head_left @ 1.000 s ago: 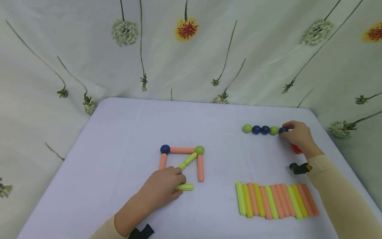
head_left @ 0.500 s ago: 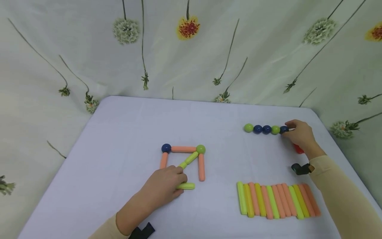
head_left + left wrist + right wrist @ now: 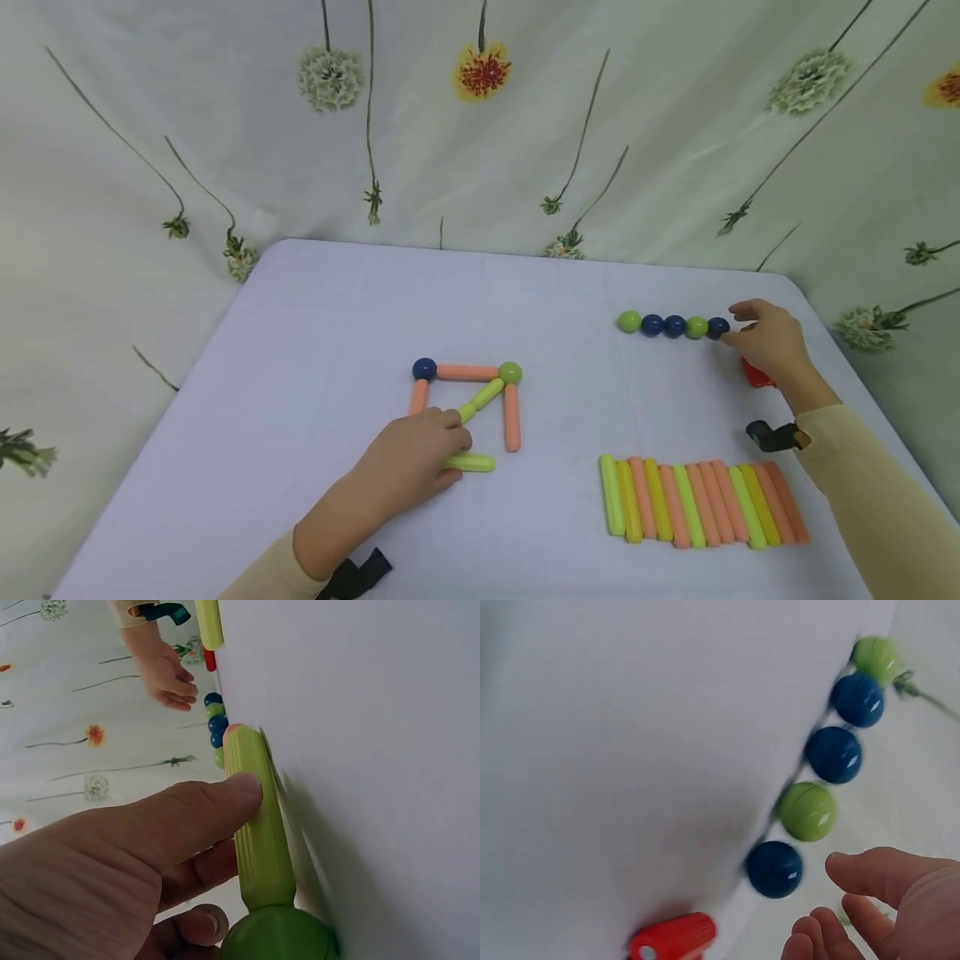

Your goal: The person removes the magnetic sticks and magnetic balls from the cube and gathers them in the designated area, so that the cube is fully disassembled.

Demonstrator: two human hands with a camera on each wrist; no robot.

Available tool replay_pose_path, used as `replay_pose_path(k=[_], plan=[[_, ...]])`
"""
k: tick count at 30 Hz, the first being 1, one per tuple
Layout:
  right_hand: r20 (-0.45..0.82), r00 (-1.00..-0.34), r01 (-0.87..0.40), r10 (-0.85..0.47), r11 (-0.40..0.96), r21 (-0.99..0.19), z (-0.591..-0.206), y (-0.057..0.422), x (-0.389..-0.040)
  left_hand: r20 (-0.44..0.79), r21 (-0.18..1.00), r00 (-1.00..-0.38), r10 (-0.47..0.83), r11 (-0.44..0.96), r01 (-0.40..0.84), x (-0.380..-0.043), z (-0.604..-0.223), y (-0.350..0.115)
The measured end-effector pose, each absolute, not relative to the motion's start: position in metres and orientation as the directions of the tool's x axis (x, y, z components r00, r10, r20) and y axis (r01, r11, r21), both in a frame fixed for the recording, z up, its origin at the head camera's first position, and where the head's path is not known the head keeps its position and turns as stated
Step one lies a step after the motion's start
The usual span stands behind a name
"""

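In the head view my left hand point(image 3: 408, 462) is over the near-left corner of a figure of magnetic sticks and balls. Thumb and fingers pinch a yellow-green stick point(image 3: 259, 817), which joins a green ball point(image 3: 277, 936) in the left wrist view. The figure also shows a dark blue ball point(image 3: 424, 369), a lime ball point(image 3: 510, 372), pink sticks and a diagonal yellow-green piece point(image 3: 489, 393); my hand hides its near-left part. My right hand point(image 3: 771, 340), fingers loosely bent and holding nothing, is beside the last dark blue ball point(image 3: 775, 869) of a row.
The row continues left with lime and dark blue balls point(image 3: 652, 325). A red object point(image 3: 757, 374) lies below the right hand. Pink, yellow and green sticks point(image 3: 697, 504) lie side by side at the near right. A flowered cloth point(image 3: 420, 125) hangs behind the white table point(image 3: 315, 333).
My right hand has let go of the dark blue ball at the row's end and drawn slightly right, its fingers spreading. The left hand keeps its pinch. The head view has shifted slightly.
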State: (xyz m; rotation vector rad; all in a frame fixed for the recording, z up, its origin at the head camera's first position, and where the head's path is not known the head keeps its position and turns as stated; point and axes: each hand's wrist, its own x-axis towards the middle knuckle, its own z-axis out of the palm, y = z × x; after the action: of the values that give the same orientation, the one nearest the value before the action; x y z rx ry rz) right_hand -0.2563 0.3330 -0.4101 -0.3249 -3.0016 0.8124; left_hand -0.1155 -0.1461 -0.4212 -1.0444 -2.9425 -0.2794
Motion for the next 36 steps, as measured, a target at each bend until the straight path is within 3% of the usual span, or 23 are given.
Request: replay_pose_path(k=[9, 15, 21, 27, 31, 36], plan=[[0.135, -0.991, -0.050, 0.013, 0.890, -0.453, -0.380, 0.276, -0.209, 0.032, 0.258, -0.850, 0.526, 0.817, 0.515, -0.111, -0.412, -0.168], [0.210, -0.956, -0.278, -0.206, 0.863, -0.422, -0.380, 0.218, -0.176, -0.031, 0.327, -0.848, 0.529, 0.807, 0.491, -0.107, -0.413, -0.176], [0.184, -0.885, -0.464, -0.427, 0.784, -0.412, -0.385, 0.145, -0.135, -0.020, 0.353, -0.845, 0.534, 0.795, 0.494, -0.109, -0.415, -0.174], [0.026, -0.756, -0.614, -0.654, 0.695, -0.374, -0.392, 0.073, -0.099, -0.001, 0.378, -0.832, 0.554, 0.771, 0.512, -0.110, -0.417, -0.175], [0.017, -0.707, -0.679, -0.707, 0.672, -0.295, -0.405, 0.042, -0.094, -0.011, 0.391, -0.836, 0.549, 0.772, 0.502, -0.109, -0.417, -0.178], [0.091, -0.709, -0.701, -0.699, 0.685, -0.195, -0.418, 0.025, -0.095, -0.001, 0.406, -0.818, 0.576, 0.747, 0.526, -0.108, -0.414, -0.183]])
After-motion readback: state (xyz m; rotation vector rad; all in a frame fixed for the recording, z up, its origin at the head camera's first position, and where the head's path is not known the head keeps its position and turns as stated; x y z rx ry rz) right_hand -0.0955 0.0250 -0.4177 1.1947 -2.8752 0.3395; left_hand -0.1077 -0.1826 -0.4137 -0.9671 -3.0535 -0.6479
